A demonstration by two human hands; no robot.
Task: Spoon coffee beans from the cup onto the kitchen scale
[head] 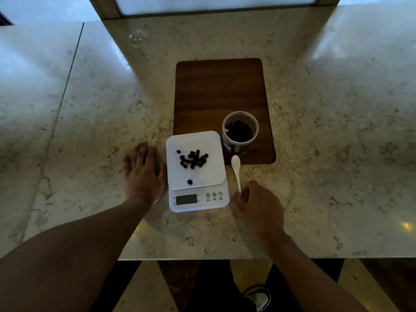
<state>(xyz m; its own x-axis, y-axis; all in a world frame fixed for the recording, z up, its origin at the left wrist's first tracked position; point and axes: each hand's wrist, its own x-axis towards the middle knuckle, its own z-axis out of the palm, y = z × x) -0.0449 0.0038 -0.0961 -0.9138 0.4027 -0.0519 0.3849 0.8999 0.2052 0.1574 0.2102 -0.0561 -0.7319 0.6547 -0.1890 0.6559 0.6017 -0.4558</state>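
A white kitchen scale stands on the marble counter with several dark coffee beans piled on its platform and one lone bean near its front edge. To its right a clear cup holding dark beans stands upright on a wooden board. My right hand pinches the end of a white spoon's handle; the empty bowl points away from me, between the scale and the cup. My left hand lies flat on the counter, fingers spread, just left of the scale.
The dark wooden board lies behind the scale, under the cup. An upturned clear glass stands at the far left of the counter. The counter's front edge runs below my forearms, with floor and a shoe beneath.
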